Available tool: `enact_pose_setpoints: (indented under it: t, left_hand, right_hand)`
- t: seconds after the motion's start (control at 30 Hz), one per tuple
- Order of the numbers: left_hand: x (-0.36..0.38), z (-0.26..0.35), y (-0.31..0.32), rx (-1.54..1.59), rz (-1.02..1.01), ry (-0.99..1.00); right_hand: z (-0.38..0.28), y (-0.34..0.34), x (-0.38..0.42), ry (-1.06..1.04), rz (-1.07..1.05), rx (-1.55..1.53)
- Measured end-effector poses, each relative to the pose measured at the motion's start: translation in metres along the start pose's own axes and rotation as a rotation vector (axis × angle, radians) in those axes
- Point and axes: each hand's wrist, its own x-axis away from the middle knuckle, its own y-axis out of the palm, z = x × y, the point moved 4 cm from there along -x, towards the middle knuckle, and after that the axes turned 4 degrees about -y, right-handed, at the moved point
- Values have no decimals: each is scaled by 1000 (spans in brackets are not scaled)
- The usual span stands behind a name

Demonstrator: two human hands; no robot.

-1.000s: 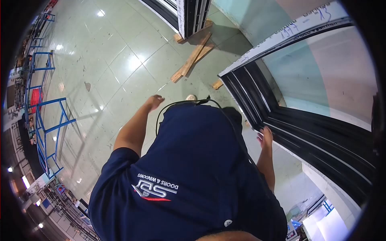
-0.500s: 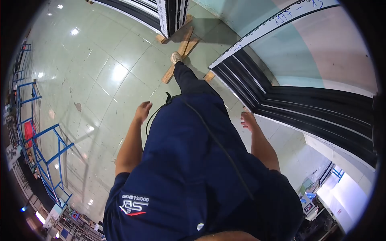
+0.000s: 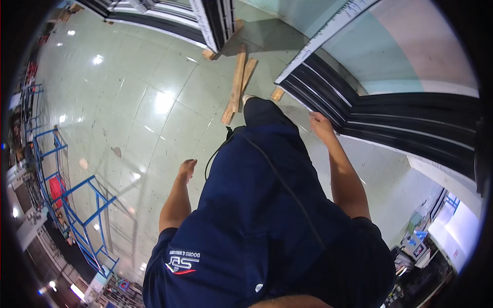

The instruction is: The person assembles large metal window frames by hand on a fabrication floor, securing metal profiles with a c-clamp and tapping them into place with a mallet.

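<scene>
My left hand [image 3: 188, 169] hangs at my side over the tiled floor, fingers loosely bent and apart, holding nothing. My right hand [image 3: 322, 124] is held forward beside the lower edge of a black window or door frame [image 3: 411, 120], overlapping that edge in this view. Its fingers are loosely curled with nothing visible in them. Wooden battens [image 3: 238, 79] lie crossed on the floor just ahead of my shoe [image 3: 247, 98].
Another black-and-white frame [image 3: 213, 23] stands ahead, resting on a wood block [image 3: 208, 54]. Blue metal racks [image 3: 82, 205] line the left side. A pale wall panel [image 3: 411, 46] shows behind the right frame. Floor tiles [image 3: 138, 108] stretch to the left.
I have stepped forward, and the battens and frames sit nearer. My right hand has swung forward along the black frame; my left hand has dropped back slightly.
</scene>
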Motion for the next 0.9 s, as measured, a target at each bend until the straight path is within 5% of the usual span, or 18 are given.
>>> enact_pose_setpoints:
  t: [0.03, 0.17, 0.23, 0.33, 0.43, 0.47, 0.5, 0.63, 0.73, 0.8, 0.83, 0.9]
  left_hand:
    - [-2, 17, -2, 15, 28, 67]
    - [15, 113, 2, 84, -45, 244]
    - [30, 158, 9, -10, -57, 438]
    - [45, 205, 23, -205, -23, 661]
    - [26, 214, 36, -340, -70, 629]
    - [1, 211, 39, -540, -79, 752]
    - [16, 215, 44, -483, -72, 562]
    - [21, 238, 65, -734, 0, 462]
    - [34, 276, 110, -997, 6, 816]
    - [-27, 286, 153, -1226, -9, 1158]
    - [108, 320, 187, -931, -69, 845]
    - [103, 319, 231, -719, -148, 974]
  right_hand:
    - [12, 0, 1, -125, -6, 0]
    - [56, 2, 29, 20, 84, 52]
    - [84, -5, 52, 349, 74, -26]
    - [168, 4, 63, 557, -30, -166]
    - [160, 0, 113, 459, 109, -398]
    - [163, -1, 128, 492, 167, -400]
    - [169, -1, 140, 529, 219, -402]
    - [179, -11, 204, 619, 286, -547]
    - [221, -9, 247, 699, 317, -632]
    - [242, -5, 277, 787, 297, -706]
    - [287, 7, 300, 912, 223, -714]
    - [312, 2, 321, 987, 180, -724]
